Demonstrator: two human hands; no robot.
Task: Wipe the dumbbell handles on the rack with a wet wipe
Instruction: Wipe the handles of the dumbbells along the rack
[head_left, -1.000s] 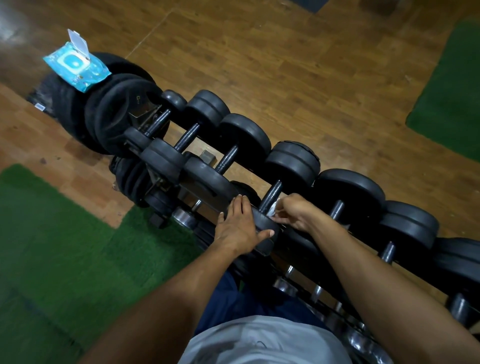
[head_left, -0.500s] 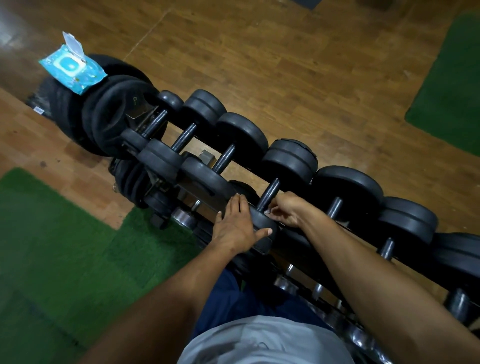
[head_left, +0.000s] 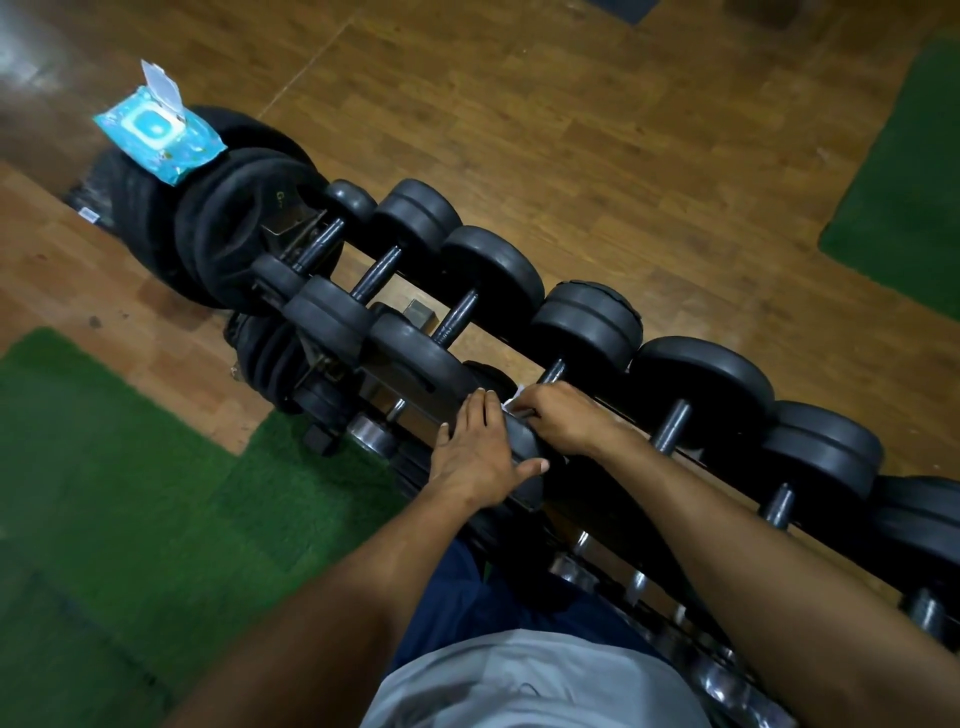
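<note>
Wood floor; open wipe pack.

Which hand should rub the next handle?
Probably the right hand: it holds the wet wipe on this handle. The left hand rests flat on the dumbbell's end.

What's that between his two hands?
In the head view, a bit of white wet wipe shows between left hand and right hand, above the dumbbell's near weight.
</note>
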